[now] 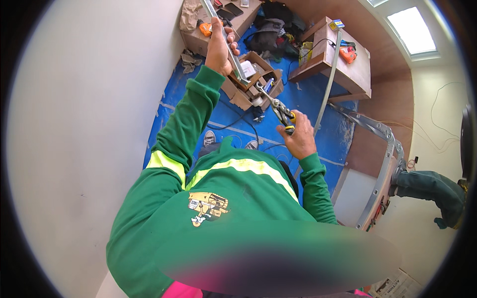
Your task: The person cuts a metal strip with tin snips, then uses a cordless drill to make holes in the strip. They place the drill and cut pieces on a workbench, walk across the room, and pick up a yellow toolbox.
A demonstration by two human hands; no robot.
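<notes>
Wide head-worn fisheye view, facing steeply downward

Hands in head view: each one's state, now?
Left hand: closed, holding a long grey metal strip.
Right hand: closed, holding yellow-and-black-handled metal snips.

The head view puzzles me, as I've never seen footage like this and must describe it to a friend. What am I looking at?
There is no machine here: a person is working with bare hands. A wide fisheye camera on their head looks down, so straight edges bend near the rim. The left hand holds a metal strip; the right hand holds snips with yellow and black handles. On the blue floor covering sits an open cardboard box of odds and ends. An orange tool lies on the wooden table. At the right edge is another person's leg.
</notes>
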